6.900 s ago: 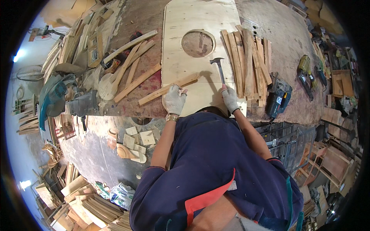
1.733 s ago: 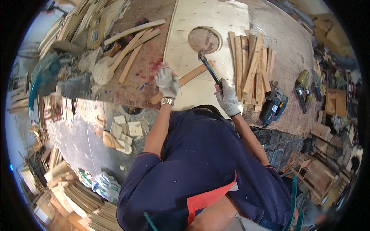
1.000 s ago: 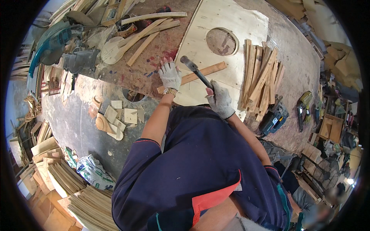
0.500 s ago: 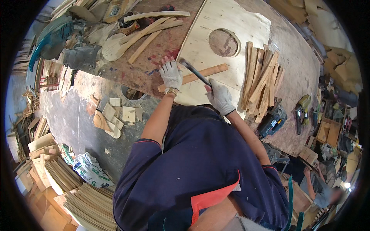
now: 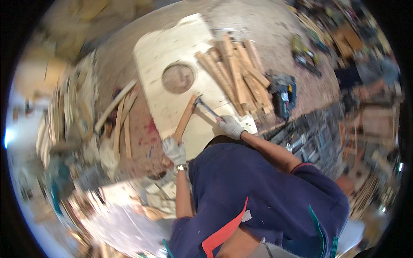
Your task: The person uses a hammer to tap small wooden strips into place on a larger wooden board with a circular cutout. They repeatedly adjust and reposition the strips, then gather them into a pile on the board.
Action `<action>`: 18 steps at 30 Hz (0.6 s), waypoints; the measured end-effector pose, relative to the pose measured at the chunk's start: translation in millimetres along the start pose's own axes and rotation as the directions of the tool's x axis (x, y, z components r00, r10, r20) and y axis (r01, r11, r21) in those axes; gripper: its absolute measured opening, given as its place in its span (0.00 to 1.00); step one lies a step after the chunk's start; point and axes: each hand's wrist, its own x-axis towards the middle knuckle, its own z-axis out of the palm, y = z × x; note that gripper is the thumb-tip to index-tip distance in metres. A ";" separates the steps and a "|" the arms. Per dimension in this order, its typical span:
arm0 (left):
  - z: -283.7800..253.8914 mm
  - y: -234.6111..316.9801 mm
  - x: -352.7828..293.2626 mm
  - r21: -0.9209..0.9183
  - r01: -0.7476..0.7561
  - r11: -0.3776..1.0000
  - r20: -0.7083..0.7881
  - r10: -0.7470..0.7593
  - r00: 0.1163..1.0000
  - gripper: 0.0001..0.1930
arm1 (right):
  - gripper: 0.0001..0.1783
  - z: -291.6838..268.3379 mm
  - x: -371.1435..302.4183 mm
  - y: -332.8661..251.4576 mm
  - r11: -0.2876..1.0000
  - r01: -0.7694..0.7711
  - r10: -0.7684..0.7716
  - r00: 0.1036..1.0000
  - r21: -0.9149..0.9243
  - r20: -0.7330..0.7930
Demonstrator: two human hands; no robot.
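Note:
My left hand, in a pale work glove with a watch at the wrist, grips the near end of a narrow wooden strip. The strip lies slantwise on a pale plywood panel that has a large round hole. My gloved right hand is closed round the handle of a hammer. The hammer's head is at the strip's far end; whether it touches the wood I cannot tell.
A pile of wooden strips lies across the panel's right edge. Right of it are a blue and black power tool and a green one. More strips lie on the table at left. A person's arm shows at far right.
The view has swung round, with blur at its edges. My left hand has taken hold of the strip's near end, and the hammer's head has come to its far end.

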 end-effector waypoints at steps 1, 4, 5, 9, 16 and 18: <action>-4.9 10.9 11.6 -0.048 0.029 0.998 -0.020 -0.030 0.999 0.21 | 0.31 -1.6 3.5 5.2 0.999 -0.037 0.037 0.999 0.019 0.002; -20.0 43.3 45.1 -0.112 0.111 0.988 0.154 -0.093 0.984 0.18 | 0.32 8.0 9.3 19.5 0.991 -0.079 0.086 0.994 0.109 -0.062; -25.1 63.7 62.1 -0.128 0.163 0.978 0.171 -0.140 0.975 0.15 | 0.32 5.7 10.5 21.4 0.989 -0.122 0.127 0.990 0.083 -0.066; -14.3 104.2 135.2 -0.413 0.236 0.880 0.115 -0.207 0.972 0.15 | 0.31 4.8 8.1 18.1 0.953 -0.123 0.179 0.966 0.278 -0.185; -34.0 198.7 188.2 -0.827 0.326 0.458 0.446 0.183 0.876 0.21 | 0.30 22.0 20.2 29.7 0.996 -0.062 0.082 0.929 0.067 -0.362; -3.4 212.1 176.8 -0.896 0.168 0.411 0.288 0.249 0.925 0.24 | 0.28 14.1 22.7 40.1 0.974 -0.132 0.170 0.963 0.183 -0.211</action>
